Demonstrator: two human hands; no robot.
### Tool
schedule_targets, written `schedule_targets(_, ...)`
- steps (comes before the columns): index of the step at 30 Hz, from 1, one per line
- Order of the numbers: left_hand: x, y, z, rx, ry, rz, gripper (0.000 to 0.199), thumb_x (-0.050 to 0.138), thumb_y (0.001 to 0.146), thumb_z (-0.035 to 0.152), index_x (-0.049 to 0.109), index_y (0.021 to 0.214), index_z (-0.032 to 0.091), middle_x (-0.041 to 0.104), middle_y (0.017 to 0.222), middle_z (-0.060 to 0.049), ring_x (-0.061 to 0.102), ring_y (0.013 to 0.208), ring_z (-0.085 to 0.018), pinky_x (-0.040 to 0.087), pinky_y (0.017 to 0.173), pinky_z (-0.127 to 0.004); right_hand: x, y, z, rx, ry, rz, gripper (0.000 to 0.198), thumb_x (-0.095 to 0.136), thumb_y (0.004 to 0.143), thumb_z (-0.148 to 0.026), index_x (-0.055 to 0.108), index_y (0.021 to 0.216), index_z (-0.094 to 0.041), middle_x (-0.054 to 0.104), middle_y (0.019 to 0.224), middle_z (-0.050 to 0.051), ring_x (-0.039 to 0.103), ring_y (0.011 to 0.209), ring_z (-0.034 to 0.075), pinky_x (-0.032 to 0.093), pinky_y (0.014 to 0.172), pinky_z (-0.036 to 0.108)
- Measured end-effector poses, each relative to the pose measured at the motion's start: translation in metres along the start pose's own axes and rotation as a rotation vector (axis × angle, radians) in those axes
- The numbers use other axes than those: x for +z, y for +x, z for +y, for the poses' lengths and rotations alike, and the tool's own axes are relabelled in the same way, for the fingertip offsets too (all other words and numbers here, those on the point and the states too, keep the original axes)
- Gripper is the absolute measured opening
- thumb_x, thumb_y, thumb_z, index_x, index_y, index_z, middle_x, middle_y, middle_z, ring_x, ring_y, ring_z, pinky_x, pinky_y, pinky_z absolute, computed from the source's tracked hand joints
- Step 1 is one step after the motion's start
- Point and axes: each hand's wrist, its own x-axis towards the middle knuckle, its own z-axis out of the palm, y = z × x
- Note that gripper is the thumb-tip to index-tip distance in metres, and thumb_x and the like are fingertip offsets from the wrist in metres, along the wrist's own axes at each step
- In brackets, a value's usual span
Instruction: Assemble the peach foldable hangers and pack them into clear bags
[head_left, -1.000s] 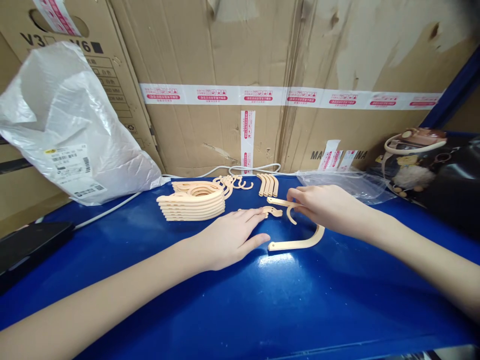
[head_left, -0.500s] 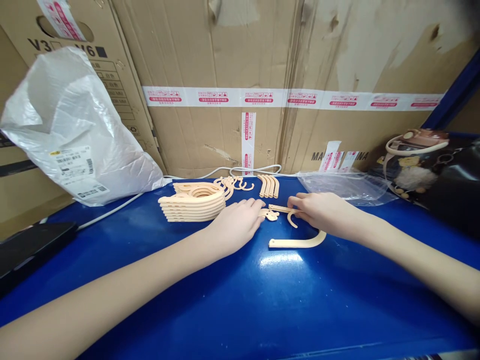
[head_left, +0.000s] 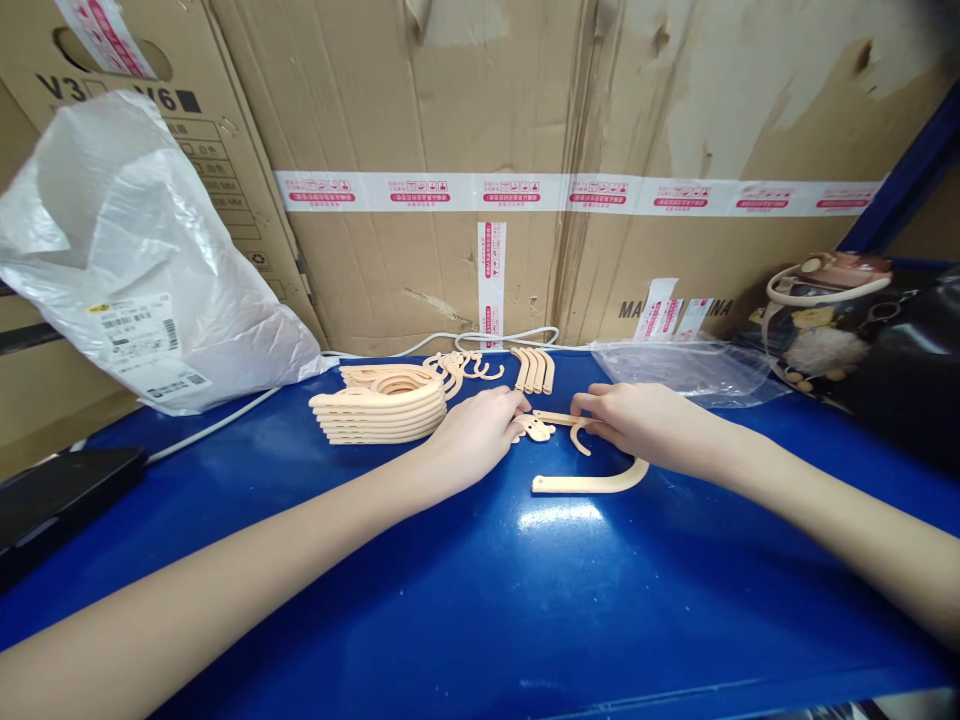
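My left hand point(head_left: 482, 432) is closed, its fingertips pinching the edge of a small beige bear-shaped hanger piece point(head_left: 538, 429) low over the table. Opposite it, my right hand point(head_left: 643, 424) is closed on a straight-ended beige hanger arm point(head_left: 553, 418), whose far end meets the bear-shaped piece. A beige hook point(head_left: 579, 440) curls out beneath my right fingers; where it joins is hidden. Nearer to me lies a loose curved hanger arm point(head_left: 589, 484), its bend partly behind my right hand. Stacked folded hangers point(head_left: 379, 417) sit beside my left hand.
Behind the hands lie several loose curved arms point(head_left: 534, 370) and hook pieces point(head_left: 480, 368). A clear plastic bag point(head_left: 690, 372) is at back right, a white parcel bag point(head_left: 161, 270) at left. Cardboard boxes point(head_left: 420, 270) wall the back. A black device point(head_left: 67, 500) rests at left.
The whole view has shifted slightly. My left hand has shifted a little relative to the bear-shaped piece, with more of the piece showing. Both hands keep their grip.
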Motion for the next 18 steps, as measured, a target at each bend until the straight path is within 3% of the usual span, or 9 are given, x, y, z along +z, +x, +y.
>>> schedule_targets(7, 0.0031, 0.0013, -0.0016, -0.014, -0.021, 0.021, 0.024, 0.045, 0.091, 0.008, 0.065, 0.101, 0.015, 0.065, 0.108, -0.008, 0.06, 0.103, -0.022, 0.046, 0.093, -0.037, -0.0006, -0.0005, -0.0016, 0.019, -0.031, -0.027, 0.017, 0.042, 0.095, -0.02, 0.059, 0.093, -0.017, 0.061, 0.084, 0.005, 0.062, 0.066, 0.019, 0.026, 0.049, 0.027)
schedule_targets(18, 0.0048, 0.0012, -0.003, -0.005, -0.04, 0.031, 0.022, 0.046, 0.09, 0.006, 0.064, 0.101, 0.013, 0.064, 0.107, -0.008, 0.06, 0.103, -0.023, 0.046, 0.094, -0.038, -0.0014, -0.0004, -0.0033, 0.021, -0.045, -0.027, 0.021, 0.039, 0.097, -0.022, 0.059, 0.094, -0.017, 0.061, 0.084, 0.005, 0.061, 0.064, 0.018, 0.026, 0.049, 0.027)
